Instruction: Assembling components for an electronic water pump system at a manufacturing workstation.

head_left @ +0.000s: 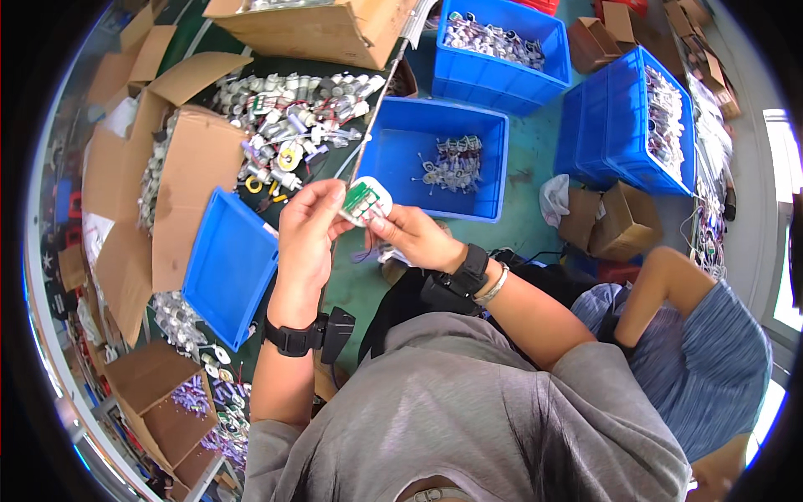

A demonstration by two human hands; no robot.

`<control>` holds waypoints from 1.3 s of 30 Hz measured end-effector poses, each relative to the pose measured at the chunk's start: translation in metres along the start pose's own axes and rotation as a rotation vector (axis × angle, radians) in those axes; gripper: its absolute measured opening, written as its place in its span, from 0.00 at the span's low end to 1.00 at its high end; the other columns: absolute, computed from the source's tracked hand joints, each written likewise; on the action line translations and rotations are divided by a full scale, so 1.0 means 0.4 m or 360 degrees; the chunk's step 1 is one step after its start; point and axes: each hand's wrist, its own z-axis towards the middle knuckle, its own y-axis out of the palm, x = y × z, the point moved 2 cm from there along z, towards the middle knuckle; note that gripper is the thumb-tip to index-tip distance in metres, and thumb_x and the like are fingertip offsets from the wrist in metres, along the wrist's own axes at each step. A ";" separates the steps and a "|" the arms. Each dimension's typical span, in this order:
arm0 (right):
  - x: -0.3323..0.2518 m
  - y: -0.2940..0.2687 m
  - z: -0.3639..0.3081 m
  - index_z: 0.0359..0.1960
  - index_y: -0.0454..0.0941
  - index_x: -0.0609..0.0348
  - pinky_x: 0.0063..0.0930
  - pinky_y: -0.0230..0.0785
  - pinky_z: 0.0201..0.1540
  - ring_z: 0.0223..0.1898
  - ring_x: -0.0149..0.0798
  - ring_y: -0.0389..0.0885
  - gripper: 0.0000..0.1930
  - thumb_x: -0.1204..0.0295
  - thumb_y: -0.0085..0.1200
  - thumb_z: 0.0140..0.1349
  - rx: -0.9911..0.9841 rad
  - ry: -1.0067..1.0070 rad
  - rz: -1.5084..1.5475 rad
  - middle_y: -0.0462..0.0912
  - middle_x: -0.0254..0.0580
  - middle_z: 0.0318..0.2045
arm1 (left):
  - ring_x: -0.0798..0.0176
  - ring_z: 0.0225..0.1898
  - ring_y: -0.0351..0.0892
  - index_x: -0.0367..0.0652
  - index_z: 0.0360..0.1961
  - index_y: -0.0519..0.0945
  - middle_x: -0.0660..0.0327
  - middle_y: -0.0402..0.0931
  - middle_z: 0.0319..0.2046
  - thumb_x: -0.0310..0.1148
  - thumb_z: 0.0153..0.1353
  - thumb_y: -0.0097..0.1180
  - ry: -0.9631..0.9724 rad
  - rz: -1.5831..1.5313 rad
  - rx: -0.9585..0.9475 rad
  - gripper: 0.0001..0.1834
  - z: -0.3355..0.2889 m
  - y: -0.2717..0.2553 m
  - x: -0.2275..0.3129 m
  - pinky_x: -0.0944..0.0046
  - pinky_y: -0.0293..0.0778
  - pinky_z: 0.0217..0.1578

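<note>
A small green circuit board in a rounded white housing (368, 202) is held up between my two hands. My left hand (311, 224) pinches its left edge between thumb and fingers. From the lower right, my right hand (416, 238) grips the edge with the thumb on the face and the fingers mostly hidden behind. Reddish and purple wires hang below the piece. Just beyond lies an open blue bin (393, 159) with a cluster of small white and metallic parts (456, 164) inside it. To the left, a heap of white and grey parts (293, 113) covers the dark tabletop.
Cardboard boxes (196, 180) and a blue tray (230, 266) stand at the left. Two filled blue bins (502, 79) (615, 113) are at the back and right. Another person (669, 343) sits close at my right. Purple parts (224, 427) lie lower left.
</note>
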 end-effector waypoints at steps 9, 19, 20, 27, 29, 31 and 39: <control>0.081 -0.340 -0.014 0.31 0.70 0.58 0.20 0.63 0.35 0.29 0.24 0.71 0.14 0.62 0.35 0.63 0.0593 -0.0003 0.0445 0.76 0.33 0.27 | 0.70 0.32 0.73 0.39 0.35 0.72 0.63 0.74 0.30 0.34 0.56 0.49 -0.0539 0.0385 0.0109 0.10 -0.030 -0.047 -0.287 0.72 0.68 0.32; 0.581 -0.635 0.184 0.28 0.72 0.58 0.17 0.61 0.28 0.23 0.23 0.67 0.13 0.62 0.41 0.61 0.0956 0.0517 0.0838 0.72 0.30 0.20 | 0.74 0.24 0.70 0.38 0.26 0.74 0.65 0.72 0.22 0.33 0.56 0.48 -0.1437 0.0772 0.0430 0.09 -0.125 -0.262 -0.703 0.75 0.66 0.24; 0.637 -0.649 0.205 0.28 0.72 0.58 0.17 0.61 0.28 0.22 0.23 0.67 0.12 0.64 0.42 0.61 0.0938 0.0568 0.0847 0.72 0.31 0.19 | 0.73 0.24 0.71 0.38 0.26 0.73 0.65 0.73 0.22 0.33 0.56 0.48 -0.1518 0.0784 0.0502 0.08 -0.126 -0.283 -0.718 0.75 0.67 0.24; 1.030 -0.823 0.235 0.26 0.72 0.59 0.18 0.58 0.18 0.15 0.23 0.65 0.11 0.64 0.44 0.59 0.1472 0.0812 0.0752 0.71 0.31 0.15 | 0.65 0.31 0.76 0.37 0.36 0.70 0.57 0.74 0.30 0.35 0.57 0.47 -0.1723 0.0734 0.0501 0.12 -0.014 -0.225 -0.808 0.70 0.71 0.30; 1.131 -0.869 0.245 0.25 0.72 0.59 0.17 0.57 0.16 0.13 0.24 0.65 0.12 0.64 0.45 0.58 0.1612 0.0889 0.0672 0.70 0.31 0.13 | 0.64 0.31 0.76 0.37 0.37 0.69 0.56 0.74 0.30 0.35 0.57 0.46 -0.1835 0.0513 0.0514 0.12 -0.018 -0.231 -0.851 0.69 0.72 0.31; 1.201 -0.907 0.255 0.25 0.72 0.59 0.18 0.56 0.15 0.13 0.24 0.65 0.12 0.63 0.47 0.57 0.1708 0.0880 0.0694 0.69 0.31 0.12 | 0.63 0.32 0.76 0.36 0.37 0.69 0.55 0.74 0.31 0.35 0.58 0.46 -0.1938 0.0278 0.0524 0.13 0.004 -0.192 -0.887 0.68 0.72 0.33; 1.425 -1.172 0.282 0.33 0.72 0.67 0.28 0.67 0.30 0.26 0.37 0.76 0.20 0.58 0.54 0.51 0.1552 0.0972 -0.0304 0.77 0.45 0.24 | 0.60 0.40 0.73 0.35 0.44 0.68 0.54 0.73 0.36 0.42 0.58 0.45 -0.1787 0.0807 0.0222 0.21 -0.027 -0.215 -1.002 0.63 0.69 0.41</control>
